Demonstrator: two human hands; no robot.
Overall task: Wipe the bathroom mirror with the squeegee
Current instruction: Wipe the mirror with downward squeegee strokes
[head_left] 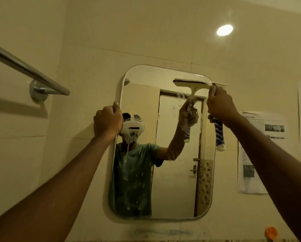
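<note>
Evidently at the start of a pass, the left hand (107, 121) gripped the left edge of the mirror (141, 84), fingers curled round the rim as if to steady it. The right hand (220, 105) was closed round the blue-and-white handle of the squeegee (219, 135), whose blade lay at the mirror's top right corner, overhanging its right edge. Soapy streaks (130, 142) ran down the mirror's left-centre. The next move probably called for a firm, even downward pull, with the blade kept flat on the glass.
</note>
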